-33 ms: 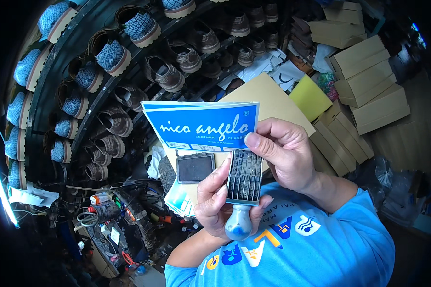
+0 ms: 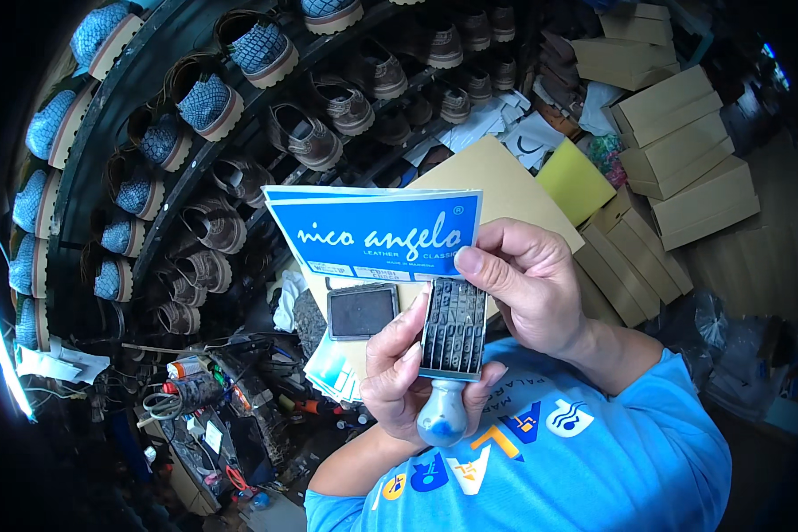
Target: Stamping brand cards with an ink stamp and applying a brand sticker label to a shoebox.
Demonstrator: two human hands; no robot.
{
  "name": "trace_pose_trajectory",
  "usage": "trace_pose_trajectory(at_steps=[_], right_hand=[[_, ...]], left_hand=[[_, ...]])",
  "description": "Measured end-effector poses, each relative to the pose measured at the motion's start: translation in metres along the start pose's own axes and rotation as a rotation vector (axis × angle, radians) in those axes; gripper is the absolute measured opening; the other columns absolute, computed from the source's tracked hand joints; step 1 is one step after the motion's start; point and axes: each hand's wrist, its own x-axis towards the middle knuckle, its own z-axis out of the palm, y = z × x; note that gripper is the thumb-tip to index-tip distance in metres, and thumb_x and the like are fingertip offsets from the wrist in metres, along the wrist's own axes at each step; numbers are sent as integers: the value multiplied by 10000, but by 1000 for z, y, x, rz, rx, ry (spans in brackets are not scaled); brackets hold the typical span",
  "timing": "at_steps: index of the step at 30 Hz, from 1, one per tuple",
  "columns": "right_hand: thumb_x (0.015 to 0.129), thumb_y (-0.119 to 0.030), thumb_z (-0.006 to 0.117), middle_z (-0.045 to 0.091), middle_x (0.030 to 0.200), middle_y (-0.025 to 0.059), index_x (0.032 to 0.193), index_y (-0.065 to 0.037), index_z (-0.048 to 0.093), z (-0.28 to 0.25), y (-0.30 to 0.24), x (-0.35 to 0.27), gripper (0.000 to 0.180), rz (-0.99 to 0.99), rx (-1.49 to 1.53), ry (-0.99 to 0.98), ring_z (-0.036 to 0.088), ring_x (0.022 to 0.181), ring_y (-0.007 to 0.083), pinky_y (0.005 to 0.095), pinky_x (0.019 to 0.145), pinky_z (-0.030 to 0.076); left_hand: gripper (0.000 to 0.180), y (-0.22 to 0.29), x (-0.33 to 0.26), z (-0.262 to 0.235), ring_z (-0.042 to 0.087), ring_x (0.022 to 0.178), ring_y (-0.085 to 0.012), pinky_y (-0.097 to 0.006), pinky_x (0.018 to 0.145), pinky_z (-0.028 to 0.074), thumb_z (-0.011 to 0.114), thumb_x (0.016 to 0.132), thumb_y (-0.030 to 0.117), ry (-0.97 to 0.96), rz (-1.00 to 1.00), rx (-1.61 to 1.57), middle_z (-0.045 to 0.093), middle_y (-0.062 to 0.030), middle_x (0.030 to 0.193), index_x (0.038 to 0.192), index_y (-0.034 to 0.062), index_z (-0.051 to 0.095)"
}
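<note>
Even daylight brightens the centre and right, leaving soft shadows. The far-left racks sit dimmer, and a thin strip of white glare (image 2: 7, 355) burns at the left rim. Fisheye bending curves edges; black corners vignette. Focus stays sharp centrally.

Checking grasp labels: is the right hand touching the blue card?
Touching. The head view shows the right hand with its thumb pressed on the blue card at its lower right corner.

Stamp (image 2: 452, 330) held upright in left hand (image 2: 417, 372) — right hand (image 2: 528, 284) just right of it, pinching the label cards (image 2: 372, 232) above. Ink pad (image 2: 362, 310) left of stamp. Shoe racks (image 2: 195, 160) far left; boxes (image 2: 683, 151) right.
</note>
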Motion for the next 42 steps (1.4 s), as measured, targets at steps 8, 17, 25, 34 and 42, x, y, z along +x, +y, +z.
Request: trace_pose_trajectory(at_steps=[8, 17, 25, 34, 42], right_hand=[[955, -117, 660, 665, 808, 20, 927, 23, 673, -1, -1, 1, 144, 22, -19, -25, 576, 726, 38, 198, 652, 479], [977, -135, 619, 689, 904, 90, 977, 36, 646, -2, 2, 10, 173, 215, 94, -19, 687, 825, 112, 247, 697, 627], [972, -120, 622, 697, 947, 106, 1027, 42, 626, 10, 9, 10, 171, 323, 124, -177, 693, 838, 126, 245, 674, 626], [951, -82, 647, 709, 935, 104, 1036, 46, 643, 26, 24, 6, 153, 425, 9, -328, 692, 812, 120, 234, 705, 602], [951, -90, 650, 715, 884, 83, 959, 46, 688, 22, 37, 7, 141, 401, -157, -238, 676, 722, 96, 218, 654, 567]], left_hand=[[731, -3, -3, 1, 560, 1213, -408, -445, 975, 526, 831, 782, 109, 28, 25, 71, 457, -283, 1311, 1339, 100, 358], [738, 18, 18, -57, 558, 1153, -401, -543, 1023, 448, 707, 833, 544, 356, -5, 98, 479, -251, 1259, 1307, 97, 360], [198, 15, 42, -142, 589, 809, -190, -362, 844, 500, 664, 882, 169, 229, -556, -104, 593, -124, 933, 912, -21, 617], [223, 15, 2, -144, 523, 772, -102, -249, 714, 413, 813, 819, 106, 336, -633, 99, 578, -13, 803, 734, 7, 632], [174, 24, -23, -160, 649, 811, -122, -272, 777, 518, 708, 889, 48, 650, -692, 225, 701, -87, 906, 1019, -65, 681]])
